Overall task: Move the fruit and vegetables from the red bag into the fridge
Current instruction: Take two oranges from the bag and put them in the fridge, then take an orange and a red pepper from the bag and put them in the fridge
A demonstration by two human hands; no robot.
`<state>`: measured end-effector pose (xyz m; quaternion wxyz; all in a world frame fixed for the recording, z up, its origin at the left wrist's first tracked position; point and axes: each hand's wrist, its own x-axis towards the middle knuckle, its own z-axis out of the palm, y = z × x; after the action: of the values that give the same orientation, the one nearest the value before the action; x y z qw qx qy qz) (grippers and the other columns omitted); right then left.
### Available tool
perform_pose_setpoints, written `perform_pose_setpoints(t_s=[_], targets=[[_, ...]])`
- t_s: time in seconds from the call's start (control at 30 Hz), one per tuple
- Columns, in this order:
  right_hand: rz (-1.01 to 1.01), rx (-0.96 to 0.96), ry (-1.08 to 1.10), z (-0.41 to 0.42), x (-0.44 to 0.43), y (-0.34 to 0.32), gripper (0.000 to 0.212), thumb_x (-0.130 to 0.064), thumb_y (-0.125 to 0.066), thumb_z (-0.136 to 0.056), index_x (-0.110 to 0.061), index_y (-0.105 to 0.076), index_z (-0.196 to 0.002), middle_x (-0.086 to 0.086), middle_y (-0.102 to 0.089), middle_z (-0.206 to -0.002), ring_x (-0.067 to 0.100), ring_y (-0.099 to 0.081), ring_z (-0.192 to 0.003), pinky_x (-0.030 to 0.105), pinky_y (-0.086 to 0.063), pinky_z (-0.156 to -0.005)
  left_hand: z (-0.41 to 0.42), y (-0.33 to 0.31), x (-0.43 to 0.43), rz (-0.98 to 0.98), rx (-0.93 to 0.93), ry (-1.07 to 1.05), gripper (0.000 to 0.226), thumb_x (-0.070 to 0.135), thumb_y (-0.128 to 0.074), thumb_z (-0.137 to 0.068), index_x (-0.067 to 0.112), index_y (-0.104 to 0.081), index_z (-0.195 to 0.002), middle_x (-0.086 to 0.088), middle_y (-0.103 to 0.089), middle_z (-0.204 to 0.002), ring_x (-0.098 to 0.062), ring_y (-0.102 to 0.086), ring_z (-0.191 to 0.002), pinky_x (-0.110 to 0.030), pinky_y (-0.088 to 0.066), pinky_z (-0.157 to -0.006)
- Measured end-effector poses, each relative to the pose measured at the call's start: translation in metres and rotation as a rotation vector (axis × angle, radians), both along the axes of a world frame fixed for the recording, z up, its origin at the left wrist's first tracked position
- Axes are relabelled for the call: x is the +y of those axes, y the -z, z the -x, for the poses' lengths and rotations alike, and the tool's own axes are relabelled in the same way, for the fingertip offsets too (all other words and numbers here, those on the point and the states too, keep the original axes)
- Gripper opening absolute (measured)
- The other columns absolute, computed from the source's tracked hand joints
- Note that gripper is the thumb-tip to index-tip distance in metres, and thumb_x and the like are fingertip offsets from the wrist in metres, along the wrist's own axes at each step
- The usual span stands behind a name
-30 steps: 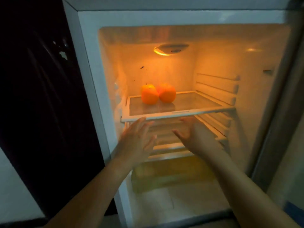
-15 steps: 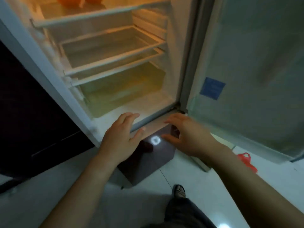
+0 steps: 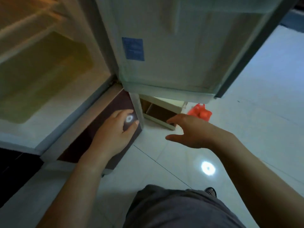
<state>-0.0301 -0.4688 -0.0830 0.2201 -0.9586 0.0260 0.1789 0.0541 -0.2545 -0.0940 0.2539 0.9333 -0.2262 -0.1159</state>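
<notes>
The red bag (image 3: 201, 113) lies on the white tiled floor under the open fridge door (image 3: 172, 46), with round orange-red produce showing through its plastic. The open fridge (image 3: 54, 112) fills the upper left, its clear bottom drawer (image 3: 39, 73) lit yellow. My left hand (image 3: 113, 134) hovers empty, fingers spread, over the dark lower front of the fridge. My right hand (image 3: 189, 130) is stretched out empty with fingers apart, a short way left of the bag and not touching it.
A low white box with a brown inside (image 3: 161, 112) stands on the floor between my right hand and the fridge door. The door's lower edge overhangs the bag. My leg in grey cloth (image 3: 177, 208) and a shoe (image 3: 211, 191) are at the bottom. Glossy floor tiles (image 3: 255, 129) stretch right.
My view has swung down and right from the fridge shelves to the floor. Both hands came down from the shelf, and the right hand now reaches toward the red bag.
</notes>
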Motion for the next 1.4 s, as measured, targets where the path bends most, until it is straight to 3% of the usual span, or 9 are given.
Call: perform_pose_setpoints(t_s=[0.2,0.4,0.6,0.8,1.17,1.4], targets=[[0.013,0.057,0.162,0.086,-0.129,0.007,0.058,-0.049,-0.057,-0.086,-0.024,-0.043,-0.137,0.000,-0.050,-0.136,0.019,-0.049,-0.122,0.036,-0.042,-0.102,0.054,0.021,-0.150,-0.092,0.124,0.270,0.048,0.047,-0.044,-0.093,0.029,-0.039,-0.137,0.006,-0.036,-0.145,-0.018,-0.045,-0.122,-0.034,-0.042,-0.096],[0.062,0.061,0.380,0.182,-0.272,0.008,0.051,-0.047,-0.056,-0.088,-0.025,-0.045,-0.132,-0.001,-0.050,-0.132,0.020,-0.050,-0.117,0.033,-0.043,-0.096,0.126,0.042,-0.333,-0.052,0.152,0.501,0.043,0.044,-0.048,-0.092,0.028,-0.047,-0.131,0.005,-0.047,-0.135,-0.012,-0.048,-0.116,-0.024,-0.037,-0.088],[0.027,0.056,0.494,0.221,-0.370,0.003,0.055,-0.049,-0.054,-0.088,-0.027,-0.041,-0.136,-0.003,-0.045,-0.137,0.018,-0.048,-0.121,0.033,-0.041,-0.099,0.151,0.044,-0.436,-0.053,0.181,0.532,0.039,0.043,-0.050,-0.091,0.028,-0.050,-0.127,0.005,-0.050,-0.131,-0.011,-0.050,-0.112,-0.026,-0.038,-0.087],[-0.041,-0.069,0.498,0.185,-0.428,0.018,0.052,-0.045,-0.056,-0.088,-0.026,-0.044,-0.134,-0.004,-0.043,-0.137,0.016,-0.049,-0.119,0.027,-0.040,-0.097,0.125,0.053,-0.493,-0.095,0.162,0.497,0.036,0.044,-0.050,-0.091,0.030,-0.051,-0.124,0.005,-0.053,-0.128,-0.014,-0.053,-0.109,-0.029,-0.043,-0.087],[0.001,0.080,0.387,0.080,-0.557,0.014,0.049,-0.046,-0.054,-0.089,-0.027,-0.043,-0.133,-0.007,-0.048,-0.135,0.013,-0.048,-0.118,0.025,-0.038,-0.098,0.010,0.074,-0.627,-0.080,0.249,0.430,0.040,0.047,-0.049,-0.089,0.030,-0.050,-0.125,0.003,-0.053,-0.129,-0.016,-0.053,-0.112,-0.034,-0.045,-0.093],[0.007,-0.003,0.362,-0.006,-0.620,0.013,0.048,-0.048,-0.053,-0.089,-0.030,-0.045,-0.132,-0.008,-0.048,-0.135,0.012,-0.049,-0.117,0.025,-0.041,-0.095,-0.071,0.058,-0.693,-0.078,0.202,0.422,0.044,0.049,-0.049,-0.089,0.030,-0.047,-0.129,0.003,-0.050,-0.133,-0.015,-0.051,-0.115,-0.035,-0.044,-0.095]])
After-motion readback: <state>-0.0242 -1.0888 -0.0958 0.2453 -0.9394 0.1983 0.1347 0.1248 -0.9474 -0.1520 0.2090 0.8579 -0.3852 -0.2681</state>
